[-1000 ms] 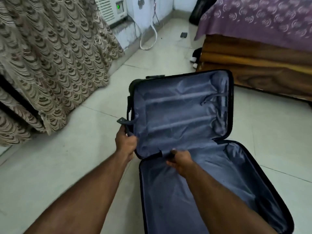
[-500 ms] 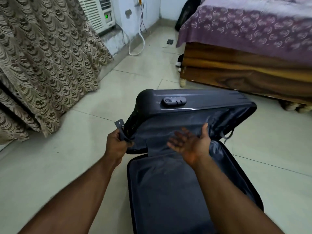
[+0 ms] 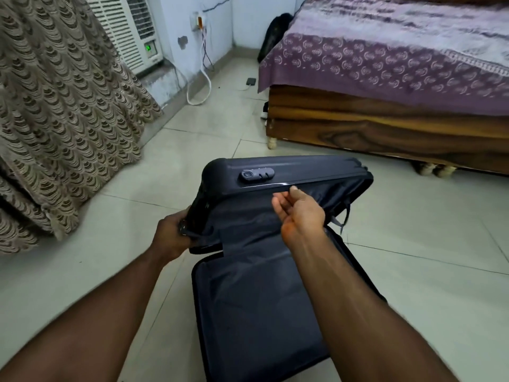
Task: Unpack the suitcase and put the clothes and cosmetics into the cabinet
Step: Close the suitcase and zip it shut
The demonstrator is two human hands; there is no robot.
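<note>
2 bare hands are working at a dark navy hard-shell suitcase (image 3: 256, 293) that is lying open on the pale tiled floor (image 3: 110, 257). Its lid (image 3: 275, 172), bearing a grey combination lock (image 3: 257, 173), is tilting partway over the fabric-lined base. The left hand (image 3: 172, 235) is curling its fingers around the lid's left corner, gripping the edge. The right hand (image 3: 298, 213) is hovering palm-up just under the lid's front rim, fingers loosely spread and holding nothing. A brown patterned curtain (image 3: 63, 111) is hanging at left, and a wooden bed (image 3: 385, 128) with a purple printed cover (image 3: 385, 62) is standing beyond the suitcase.
</note>
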